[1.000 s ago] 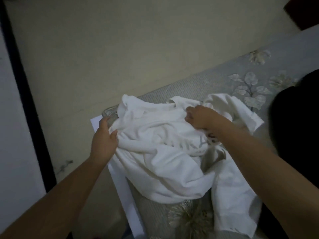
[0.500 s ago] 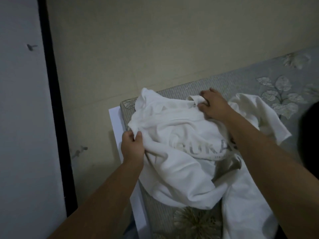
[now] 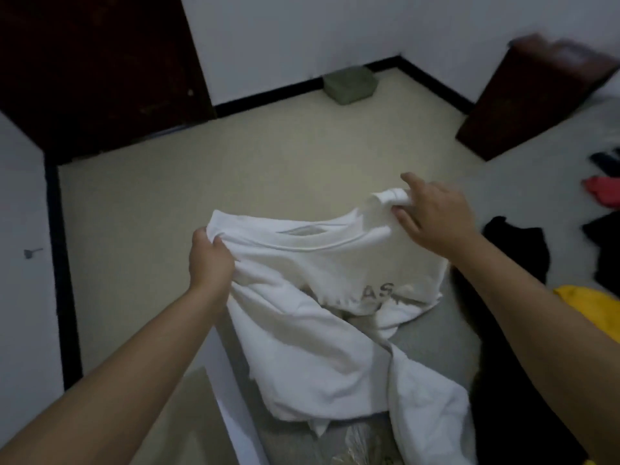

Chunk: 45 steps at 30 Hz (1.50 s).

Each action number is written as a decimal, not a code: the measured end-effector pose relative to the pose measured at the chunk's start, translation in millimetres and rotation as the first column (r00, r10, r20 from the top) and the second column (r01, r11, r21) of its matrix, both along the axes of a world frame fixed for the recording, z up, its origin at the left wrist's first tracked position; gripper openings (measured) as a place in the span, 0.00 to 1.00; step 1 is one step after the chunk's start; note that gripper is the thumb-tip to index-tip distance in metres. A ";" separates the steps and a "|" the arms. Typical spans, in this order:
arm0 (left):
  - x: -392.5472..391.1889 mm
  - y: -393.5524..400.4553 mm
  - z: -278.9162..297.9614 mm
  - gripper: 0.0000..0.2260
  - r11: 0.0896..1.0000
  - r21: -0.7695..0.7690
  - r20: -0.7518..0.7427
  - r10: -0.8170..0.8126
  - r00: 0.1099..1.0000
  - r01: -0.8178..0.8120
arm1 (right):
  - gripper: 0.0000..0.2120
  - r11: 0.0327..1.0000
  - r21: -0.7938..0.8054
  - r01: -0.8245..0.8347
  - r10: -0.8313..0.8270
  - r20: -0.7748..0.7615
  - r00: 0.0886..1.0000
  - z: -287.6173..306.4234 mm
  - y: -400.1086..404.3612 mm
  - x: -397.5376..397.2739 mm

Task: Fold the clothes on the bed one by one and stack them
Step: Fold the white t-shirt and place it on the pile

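Currently a white shirt (image 3: 318,337) is being held up by its shoulders over the near corner of the bed (image 3: 432,350), its collar uppermost and its lower half trailing crumpled on the mattress. One shoulder is being clamped in the left hand (image 3: 209,263), whose grip is closed tight round the cloth; the other is being pinched between thumb and fingers of the right hand (image 3: 432,216), the remaining fingers being spread loose. The shoulder line, the long axis for now, is being stretched between the two hands, sloping up toward the right one, and the body of the shirt is hanging below both grips, toward the person. Neither hand is being favoured; probably the shirt is being shaken out for laying flat. Farther along the bed, black clothes (image 3: 516,250), a yellow garment (image 3: 590,310) and a red one (image 3: 602,189) are being left unfolded.
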<state>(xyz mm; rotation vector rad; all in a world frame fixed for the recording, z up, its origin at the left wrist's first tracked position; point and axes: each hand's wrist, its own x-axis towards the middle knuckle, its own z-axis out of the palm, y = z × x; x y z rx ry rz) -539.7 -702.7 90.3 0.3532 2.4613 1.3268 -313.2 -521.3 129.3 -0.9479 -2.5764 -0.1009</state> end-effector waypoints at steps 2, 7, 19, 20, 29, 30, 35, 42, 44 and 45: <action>-0.8 19.8 46.4 0.15 0.994 0.058 -0.040 -0.087 0.995 0.090 | 0.25 0.996 0.075 0.057 -0.054 -0.038 0.998 48.2 -5.7 21.7; 2.3 60.3 166.0 0.13 0.882 0.351 -0.156 -0.277 0.948 0.315 | 0.22 0.924 0.275 0.265 -0.181 -0.297 0.938 171.2 -41.6 72.1; 1.3 14.2 344.5 0.12 0.521 0.265 -0.825 -0.313 0.471 0.811 | 0.18 0.313 0.701 0.641 -0.436 -0.494 0.752 332.9 -228.8 101.2; -3.7 6.4 344.1 0.14 0.484 0.196 -0.906 -0.242 0.346 0.853 | 0.20 0.283 0.707 0.649 -0.464 -0.491 0.737 333.1 -245.5 101.4; -21.5 -40.4 344.1 0.28 0.341 -0.092 -0.995 -0.007 -0.096 0.936 | 0.31 0.181 0.717 0.674 -0.666 -0.414 0.620 313.3 -349.9 97.6; -22.3 -42.8 345.8 0.29 0.335 -0.109 -0.993 0.014 -0.120 0.936 | 0.31 0.160 0.729 0.666 -0.681 -0.407 0.609 314.8 -356.8 98.6; -19.5 -43.5 362.5 0.30 0.305 -0.152 -0.982 0.062 -0.178 0.940 | 0.32 0.147 0.787 0.599 -0.703 -0.343 0.623 333.3 -382.9 114.1; 44.4 4.5 325.8 0.35 0.358 -0.303 -0.944 0.011 -0.329 0.883 | 0.34 0.320 0.705 0.633 -0.769 -0.197 0.608 291.8 -365.7 165.2; 71.2 24.6 290.8 0.34 0.359 -0.357 -0.929 -0.043 -0.367 0.862 | 0.35 0.365 0.645 0.672 -0.800 -0.151 0.580 256.0 -352.2 188.1; 85.4 34.1 272.3 0.33 0.349 -0.389 -0.918 -0.074 -0.389 0.853 | 0.35 0.378 0.620 0.688 -0.816 -0.128 0.563 236.3 -343.4 200.2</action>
